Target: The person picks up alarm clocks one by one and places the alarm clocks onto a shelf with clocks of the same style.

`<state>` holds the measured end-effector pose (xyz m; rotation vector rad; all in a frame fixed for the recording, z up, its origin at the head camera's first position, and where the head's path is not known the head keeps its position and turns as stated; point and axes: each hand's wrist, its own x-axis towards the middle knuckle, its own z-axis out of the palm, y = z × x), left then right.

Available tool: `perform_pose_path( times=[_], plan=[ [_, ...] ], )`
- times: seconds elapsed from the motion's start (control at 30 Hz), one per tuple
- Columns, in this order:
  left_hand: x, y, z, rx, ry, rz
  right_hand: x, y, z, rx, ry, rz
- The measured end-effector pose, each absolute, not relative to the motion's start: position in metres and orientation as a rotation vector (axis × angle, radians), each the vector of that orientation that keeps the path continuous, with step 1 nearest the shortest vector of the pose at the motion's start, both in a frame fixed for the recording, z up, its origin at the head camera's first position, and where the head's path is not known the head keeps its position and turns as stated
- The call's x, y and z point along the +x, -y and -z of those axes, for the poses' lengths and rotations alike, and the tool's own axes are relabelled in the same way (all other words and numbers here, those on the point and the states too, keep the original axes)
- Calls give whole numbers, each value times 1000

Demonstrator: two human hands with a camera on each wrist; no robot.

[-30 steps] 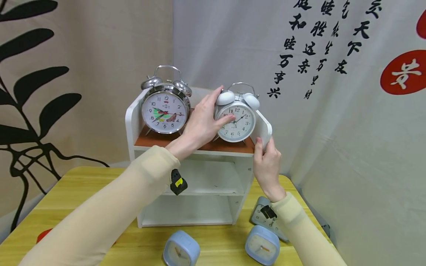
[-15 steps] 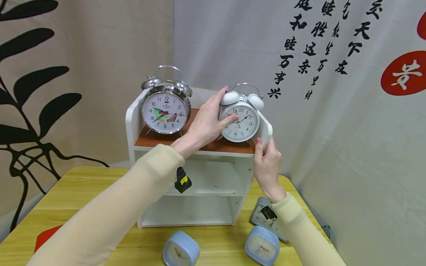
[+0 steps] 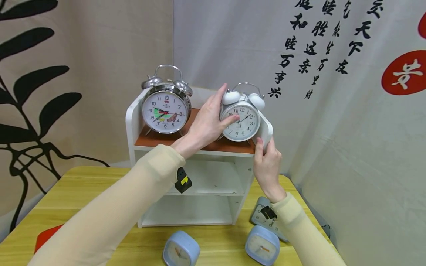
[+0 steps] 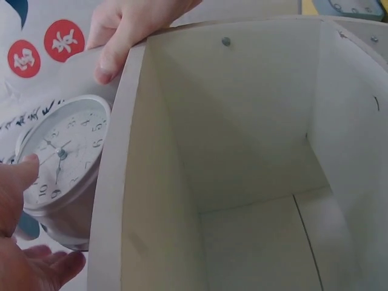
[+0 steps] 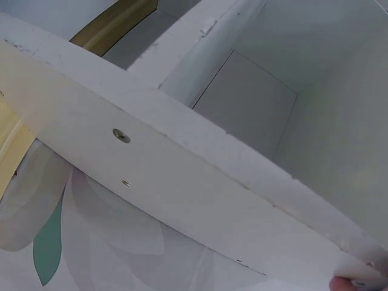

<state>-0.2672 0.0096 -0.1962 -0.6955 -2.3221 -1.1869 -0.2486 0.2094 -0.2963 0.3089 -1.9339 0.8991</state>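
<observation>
In the head view my left hand [image 3: 204, 122] holds a white twin-bell alarm clock [image 3: 245, 129] by its left side, thumb over the dial. The left wrist view shows the thumb at the rim of the clock [image 4: 66, 145], other fingers beside its body. This clock is on the brown top of a white shelf unit [image 3: 199, 211], close to the right side panel and leaning a little. My right hand [image 3: 269, 168] grips the front edge of that panel. Only a fingertip [image 5: 343, 284] of it shows in the right wrist view.
A larger silver twin-bell clock [image 3: 165, 111] stands at the top's left end. On the wooden table [image 3: 90, 181] are two blue clocks, one left [image 3: 181, 248] and one right [image 3: 263, 245], a grey clock [image 3: 263, 214], and a red object [image 3: 46, 236] partly behind my left sleeve.
My left hand has moved the white clock a short way right, towards the side panel, and it leans slightly more. Over the last half second it barely shifts. The right hand stays in place.
</observation>
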Motion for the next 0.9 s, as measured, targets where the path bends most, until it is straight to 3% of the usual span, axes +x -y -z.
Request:
perform_pose_path(
  times=[0.9],
  plan=[
    [-203, 46, 209, -911, 2021, 774, -247, -208, 298, 318, 1913, -947]
  ],
)
